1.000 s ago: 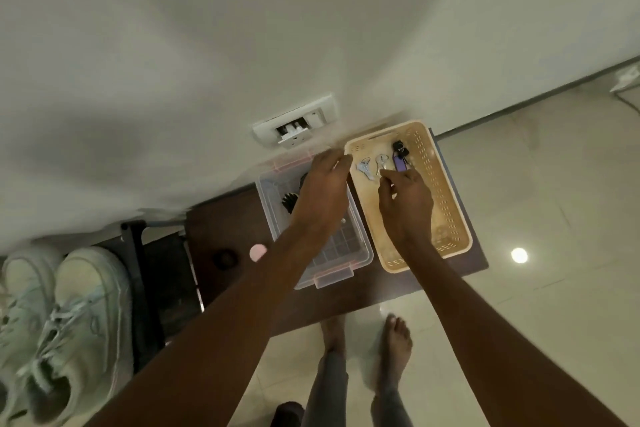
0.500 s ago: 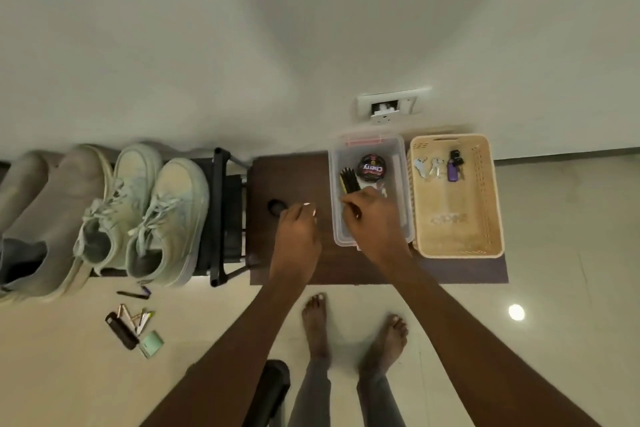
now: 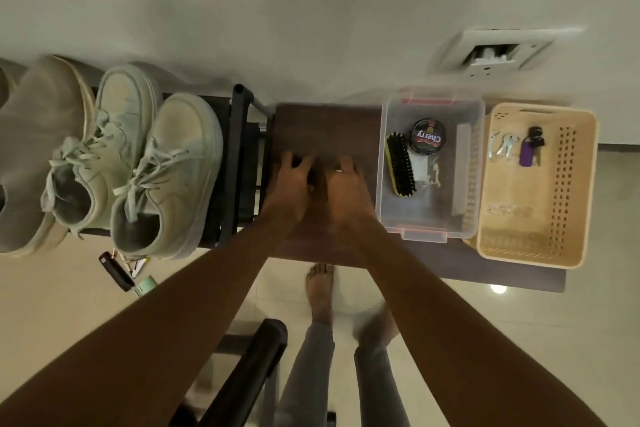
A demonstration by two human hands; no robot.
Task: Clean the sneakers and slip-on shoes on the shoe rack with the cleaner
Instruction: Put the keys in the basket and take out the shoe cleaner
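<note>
Both hands have left the clear plastic box (image 3: 431,218); left hand (image 3: 289,180) and right hand (image 3: 348,191) meet over the dark wooden worktop (image 3: 325,125), blurred, so neither grip can be told.

Below you, a dark brown surface (image 3: 332,121) stands against the wall. On it sit a clear plastic box (image 3: 478,163) and, touching its right side, a beige slotted basket (image 3: 585,191). Your two hands lie on its bare left part. Just left of it, a black shoe rack (image 3: 239,156) carries a pair of pale sneakers (image 3: 149,156) and beige slip-on shoes (image 3: 38,149). On the tiled floor (image 3: 588,340) under the rack lie a few small items, too small to identify.
</note>
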